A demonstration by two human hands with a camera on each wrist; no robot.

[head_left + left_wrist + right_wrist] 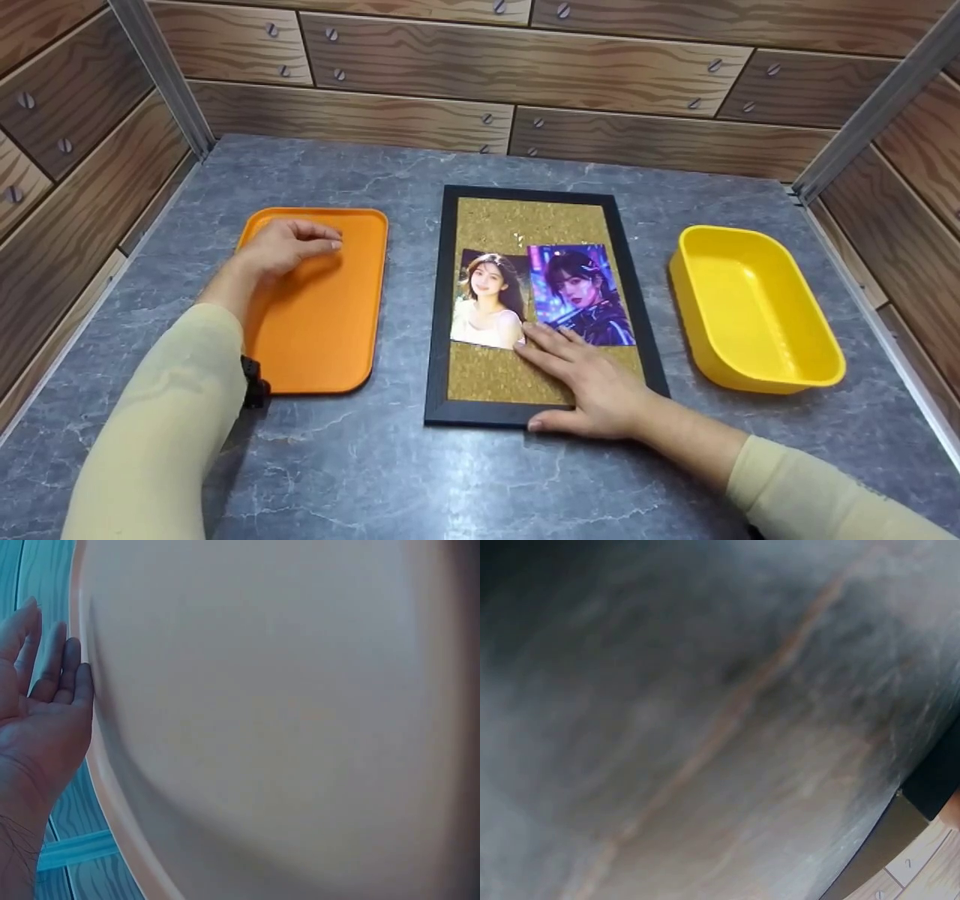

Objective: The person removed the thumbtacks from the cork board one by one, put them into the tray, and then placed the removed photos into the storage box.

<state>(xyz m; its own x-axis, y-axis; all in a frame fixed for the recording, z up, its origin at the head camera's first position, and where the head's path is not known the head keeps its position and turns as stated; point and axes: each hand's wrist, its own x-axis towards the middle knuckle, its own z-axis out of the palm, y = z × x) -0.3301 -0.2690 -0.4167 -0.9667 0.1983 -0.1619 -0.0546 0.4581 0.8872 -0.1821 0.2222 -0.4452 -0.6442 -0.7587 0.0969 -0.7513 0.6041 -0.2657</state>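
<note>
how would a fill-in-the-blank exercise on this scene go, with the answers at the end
The left hand is over the ____ tray.
The right hand rests on a corkboard that carries ____ portraits.
The corkboard's frame is ____.
The yellow container stands to the ____ of the corkboard.

Missing words: orange; two; black; right.

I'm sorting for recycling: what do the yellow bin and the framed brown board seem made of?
Yellow bin: likely smooth, glossy plastic, from its highlights and rounded corners. Brown board: probably grainy cork, judging by its flecked surface, though possibly an imitation.
</note>
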